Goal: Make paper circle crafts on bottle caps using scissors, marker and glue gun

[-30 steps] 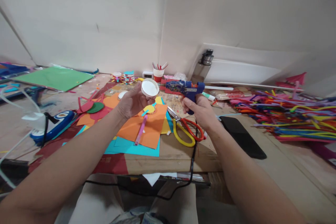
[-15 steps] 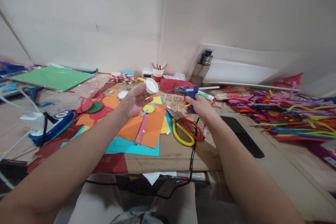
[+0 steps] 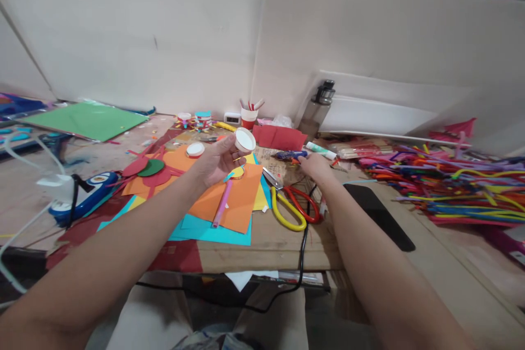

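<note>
A small white round piece (image 3: 245, 141), like the cut-off bottom of a paper cup, is pinched in my left hand (image 3: 217, 164) above the coloured paper. My right hand (image 3: 318, 168) is low at the table, its fingers around the handle of a blue glue gun (image 3: 290, 156); the grip is mostly hidden. Below my left hand, a pink straw (image 3: 222, 205) topped by a yellow disc (image 3: 237, 173) lies on orange paper (image 3: 241, 210). Scissors (image 3: 279, 188) with one yellow and one red handle lie between my hands. Another white cup piece (image 3: 196, 149) rests behind my left wrist.
Pipe cleaners (image 3: 463, 180) pile up at the right, near a black phone (image 3: 379, 216). A glue stick (image 3: 321, 151) and a dark bottle (image 3: 318, 109) are at the back. The black cord (image 3: 302, 254) hangs over the front edge. Red and green paper circles (image 3: 151, 167) lie left.
My right hand has lowered the glue gun from above the table to its surface. My left hand, still holding the white piece, has shifted slightly right and down in view.
</note>
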Demonstrator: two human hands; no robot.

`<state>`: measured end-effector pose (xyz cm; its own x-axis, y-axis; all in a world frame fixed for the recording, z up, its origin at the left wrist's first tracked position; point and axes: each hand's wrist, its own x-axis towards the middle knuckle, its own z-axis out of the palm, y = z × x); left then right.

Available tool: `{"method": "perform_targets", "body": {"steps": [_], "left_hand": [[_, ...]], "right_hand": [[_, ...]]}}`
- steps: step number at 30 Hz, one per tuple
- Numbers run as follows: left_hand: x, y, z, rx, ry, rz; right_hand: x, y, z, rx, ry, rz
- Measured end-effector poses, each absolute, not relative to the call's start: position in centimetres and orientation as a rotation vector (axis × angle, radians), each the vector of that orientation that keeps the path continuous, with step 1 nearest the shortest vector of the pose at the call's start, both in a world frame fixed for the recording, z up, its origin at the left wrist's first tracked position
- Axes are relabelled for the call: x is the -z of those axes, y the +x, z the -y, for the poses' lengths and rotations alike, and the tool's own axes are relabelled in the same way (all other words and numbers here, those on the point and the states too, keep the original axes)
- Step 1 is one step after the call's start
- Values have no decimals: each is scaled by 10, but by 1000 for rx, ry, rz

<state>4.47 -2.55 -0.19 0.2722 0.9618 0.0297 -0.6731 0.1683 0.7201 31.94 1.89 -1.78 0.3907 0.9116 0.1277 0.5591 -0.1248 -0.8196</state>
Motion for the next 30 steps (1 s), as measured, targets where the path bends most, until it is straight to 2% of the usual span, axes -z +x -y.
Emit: {"method": "perform_targets", "body": {"steps": [3, 4, 9, 12, 22, 30], "left_hand": [[1, 45, 27, -1216, 672, -479], [0, 46, 28, -1207, 664, -468], [-2, 50, 35, -1094, 683, -419], [-3, 54, 40, -1060, 712, -409], [-2, 60, 44, -1047, 761, -330], [-1, 53, 36, -1024, 788, -395]], "right_hand": [[6, 306, 0, -328, -1700, 1413], [2, 297, 8, -367, -1577, 1536], [-8, 245, 42, -941, -906, 1739], [-5, 226, 49, -1069, -742, 1735], [0, 211, 49, -976, -770, 1632], [-4, 207, 55, -1068, -717, 1392]]}}
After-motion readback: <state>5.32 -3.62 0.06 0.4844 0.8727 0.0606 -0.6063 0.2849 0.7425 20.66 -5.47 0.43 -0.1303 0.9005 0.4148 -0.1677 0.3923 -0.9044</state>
